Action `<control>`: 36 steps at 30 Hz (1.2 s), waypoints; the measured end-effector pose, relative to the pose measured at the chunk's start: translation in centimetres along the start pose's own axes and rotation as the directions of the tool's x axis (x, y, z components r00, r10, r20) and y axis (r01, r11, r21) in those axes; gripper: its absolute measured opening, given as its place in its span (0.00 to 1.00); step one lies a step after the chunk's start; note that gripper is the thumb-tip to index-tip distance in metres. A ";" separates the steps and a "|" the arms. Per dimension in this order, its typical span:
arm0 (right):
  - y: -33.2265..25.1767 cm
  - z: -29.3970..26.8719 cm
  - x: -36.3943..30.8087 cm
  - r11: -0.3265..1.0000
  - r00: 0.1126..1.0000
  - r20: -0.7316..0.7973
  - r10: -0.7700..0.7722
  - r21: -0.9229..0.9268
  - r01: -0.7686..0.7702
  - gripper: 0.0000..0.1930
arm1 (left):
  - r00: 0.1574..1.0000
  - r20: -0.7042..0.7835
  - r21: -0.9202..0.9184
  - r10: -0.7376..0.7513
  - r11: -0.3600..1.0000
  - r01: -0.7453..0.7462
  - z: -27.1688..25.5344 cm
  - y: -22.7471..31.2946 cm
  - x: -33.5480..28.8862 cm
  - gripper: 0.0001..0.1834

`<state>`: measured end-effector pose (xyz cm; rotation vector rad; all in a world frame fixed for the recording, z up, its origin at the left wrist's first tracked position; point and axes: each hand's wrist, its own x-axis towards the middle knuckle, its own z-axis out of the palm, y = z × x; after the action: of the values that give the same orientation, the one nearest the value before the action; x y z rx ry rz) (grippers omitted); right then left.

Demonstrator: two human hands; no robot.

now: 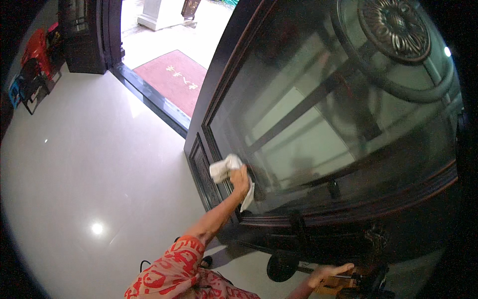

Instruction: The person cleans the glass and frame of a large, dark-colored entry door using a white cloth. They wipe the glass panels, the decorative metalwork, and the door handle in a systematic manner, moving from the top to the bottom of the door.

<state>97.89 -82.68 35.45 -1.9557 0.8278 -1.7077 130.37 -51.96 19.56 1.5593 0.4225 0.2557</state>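
My left hand [240, 180] is closed on a pale cloth [225, 168], bunched at the fingers with a loose end hanging below the wrist. It presses the cloth at the lower left edge of a dark door's glass pane [303, 134], where the pane meets the carved frame [201, 149]. Low on the right, my right hand [326, 275] has its fingers stretched out beside a yellow-brown thing [334, 286] that I cannot make out. Behind that hand stand a thin rod and a round black disc [282, 267], perhaps a wheel.
A large round metal ornament [396, 27] and curved bars show in the door's upper right. Beyond the dark threshold [149, 102] lies a red doormat [169, 79]. Glossy pale floor tiles [99, 164] stretch to the left, with red [36, 50] and blue plastic seats at the far wall.
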 end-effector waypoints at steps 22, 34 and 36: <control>2.2 6.6 -0.1 0.950 0.971 0.098 0.217 0.206 -0.234 0.36 | 0.625 -0.051 0.043 0.779 0.627 -0.778 -3.3 28.4 0.2 0.37; -4.3 8.5 -7.7 0.992 1.000 0.027 0.004 -0.128 -0.001 0.32 | 0.886 -0.118 -0.047 0.449 0.888 -0.456 -3.3 18.4 14.3 0.43; -5.4 9.7 -8.9 0.990 0.998 0.067 0.000 -0.143 0.010 0.31 | 0.912 -0.160 -0.003 0.378 0.924 -0.384 -3.8 16.2 16.0 0.42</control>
<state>107.68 -73.44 30.81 -2.0980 0.9456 -1.6164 144.93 -41.72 34.21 1.5853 0.2291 0.6893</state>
